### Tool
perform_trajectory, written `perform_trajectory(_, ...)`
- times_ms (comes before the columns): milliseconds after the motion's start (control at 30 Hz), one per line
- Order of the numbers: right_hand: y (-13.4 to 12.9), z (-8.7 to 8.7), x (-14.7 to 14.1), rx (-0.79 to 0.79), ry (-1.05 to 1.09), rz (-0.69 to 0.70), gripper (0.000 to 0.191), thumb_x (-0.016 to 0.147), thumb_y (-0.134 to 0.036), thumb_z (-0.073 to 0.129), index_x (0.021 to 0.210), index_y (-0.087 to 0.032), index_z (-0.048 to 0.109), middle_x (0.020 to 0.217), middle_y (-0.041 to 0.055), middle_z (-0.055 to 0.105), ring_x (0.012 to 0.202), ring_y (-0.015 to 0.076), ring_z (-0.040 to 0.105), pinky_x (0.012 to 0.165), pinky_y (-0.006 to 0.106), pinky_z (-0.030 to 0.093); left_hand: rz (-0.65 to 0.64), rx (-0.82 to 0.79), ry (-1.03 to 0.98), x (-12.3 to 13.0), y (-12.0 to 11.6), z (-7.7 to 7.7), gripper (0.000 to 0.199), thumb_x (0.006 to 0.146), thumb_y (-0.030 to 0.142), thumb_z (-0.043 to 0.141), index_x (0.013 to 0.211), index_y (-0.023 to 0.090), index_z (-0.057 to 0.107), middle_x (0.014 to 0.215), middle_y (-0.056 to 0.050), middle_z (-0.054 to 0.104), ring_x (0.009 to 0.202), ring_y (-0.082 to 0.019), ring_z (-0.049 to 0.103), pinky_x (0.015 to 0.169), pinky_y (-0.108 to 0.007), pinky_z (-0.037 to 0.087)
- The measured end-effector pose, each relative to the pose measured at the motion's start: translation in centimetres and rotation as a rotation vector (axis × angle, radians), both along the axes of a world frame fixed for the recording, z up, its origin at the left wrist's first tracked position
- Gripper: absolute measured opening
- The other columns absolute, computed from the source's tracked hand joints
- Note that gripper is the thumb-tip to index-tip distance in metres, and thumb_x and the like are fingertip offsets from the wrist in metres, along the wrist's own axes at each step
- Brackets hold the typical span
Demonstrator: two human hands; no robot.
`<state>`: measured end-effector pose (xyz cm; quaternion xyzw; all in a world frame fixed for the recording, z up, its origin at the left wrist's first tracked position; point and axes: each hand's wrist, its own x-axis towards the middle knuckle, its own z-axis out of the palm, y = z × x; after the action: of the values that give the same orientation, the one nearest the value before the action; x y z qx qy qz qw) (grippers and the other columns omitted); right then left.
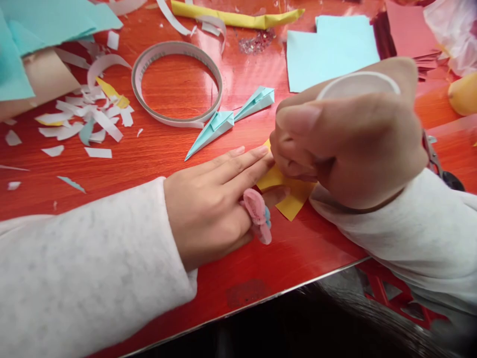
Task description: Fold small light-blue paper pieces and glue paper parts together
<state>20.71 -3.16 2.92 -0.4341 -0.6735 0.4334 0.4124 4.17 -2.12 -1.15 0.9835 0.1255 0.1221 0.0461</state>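
My left hand (219,199) lies flat on the red table with its fingers stretched out. Its fingertips reach a small piece of yellow paper (296,196), and the thumb rests on it. A pink and blue fuzzy ring (257,214) sits on this hand. Over the paper, my right hand (350,144) is closed in a fist around a white round-ended object (359,82); only its pale top end shows, and its lower part is hidden. Beyond my left fingers lie two folded light-blue paper points (212,130), end to end.
A roll of tape (177,47) lies behind the folded pieces. Paper scraps (87,117) are scattered at left, near blue sheets (55,25). More blue paper (331,49), a yellow strip (238,17) and red paper (410,27) lie at the back. Scissors (439,164) show partly behind my right wrist.
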Motion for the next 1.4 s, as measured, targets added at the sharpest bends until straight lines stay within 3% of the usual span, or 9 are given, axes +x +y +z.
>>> perform_trajectory(233,0.2,0.2,0.4,-0.073,0.044,0.054,0.050,0.081,-0.025,0.052,0.050,-0.016,0.014,0.048,-0.0028,0.021,0.043,0.0025,0.022,0.034,0.019,0.018,-0.011,-0.015,-0.047,0.0,-0.1,0.1,0.043,0.086,0.030,0.048,0.126,0.014,0.051,0.134,-0.019,0.044,0.126,-0.031,0.041,0.103,-0.043,0.039)
perform_trajectory(333,0.3,0.1,0.7,-0.128,0.041,0.070,0.047,0.079,-0.017,0.051,0.049,-0.015,0.016,0.047,-0.0035,0.020,0.042,0.0016,0.022,0.035,0.017,0.019,-0.008,-0.047,-0.031,0.0,-0.1,0.0,0.044,0.087,0.032,0.047,0.128,0.016,0.049,0.136,-0.017,0.042,0.125,-0.030,0.042,0.104,-0.043,0.039)
perform_trajectory(567,-0.1,0.2,0.4,-0.066,0.068,0.007,0.044,0.074,-0.010,0.047,0.048,-0.016,0.012,0.047,-0.0029,0.016,0.044,0.0023,0.019,0.036,0.018,0.016,-0.021,-0.020,-0.074,0.0,0.0,-0.3,0.043,0.086,0.032,0.046,0.126,0.017,0.049,0.130,-0.012,0.050,0.120,-0.028,0.048,0.101,-0.044,0.041)
perform_trajectory(733,-0.2,0.7,0.3,-0.120,0.060,-0.003,0.055,0.078,-0.031,0.053,0.047,-0.016,0.011,0.047,-0.0025,0.016,0.044,0.0028,0.018,0.035,0.019,0.014,-0.048,-0.062,-0.118,-0.2,0.1,-0.2,0.040,0.085,0.029,0.048,0.122,0.016,0.052,0.109,-0.009,0.062,0.116,-0.029,0.052,0.100,-0.045,0.042)
perform_trajectory(867,-0.3,0.8,0.4,-0.169,0.052,-0.023,0.059,0.077,-0.042,0.054,0.046,-0.017,0.012,0.047,-0.0025,0.016,0.044,0.0029,0.016,0.035,0.020,0.013,-0.049,-0.078,-0.090,-0.2,0.2,-0.2,0.040,0.083,0.030,0.050,0.121,0.018,0.053,0.108,-0.010,0.062,0.120,-0.030,0.048,0.100,-0.045,0.042)
perform_trajectory(1033,-0.3,1.1,0.5,-0.177,0.057,0.001,0.056,0.079,-0.042,0.053,0.041,-0.016,0.021,0.044,-0.0023,0.022,0.042,0.0034,0.020,0.036,0.021,0.017,-0.058,-0.087,-0.081,-0.1,0.2,-0.2,0.041,0.083,0.030,0.050,0.122,0.016,0.052,0.108,-0.011,0.063,0.123,-0.032,0.044,0.099,-0.047,0.042)
perform_trajectory(1167,-0.3,0.8,0.9,-0.134,0.077,-0.013,0.055,0.080,-0.039,0.053,0.044,-0.016,0.017,0.046,-0.0020,0.019,0.043,0.0037,0.022,0.037,0.021,0.017,-0.040,-0.083,-0.071,-0.1,0.1,-0.2,0.039,0.084,0.030,0.050,0.121,0.018,0.053,0.108,-0.010,0.062,0.123,-0.029,0.045,0.101,-0.043,0.041)
perform_trajectory(1400,-0.1,0.4,1.1,-0.154,0.100,0.023,0.054,0.083,-0.036,0.050,0.043,-0.015,0.020,0.044,-0.0016,0.023,0.043,0.0038,0.023,0.038,0.021,0.018,-0.040,-0.090,-0.062,-0.2,0.3,0.0,0.040,0.085,0.034,0.049,0.122,0.020,0.051,0.129,-0.008,0.051,0.126,-0.027,0.042,0.102,-0.039,0.041)
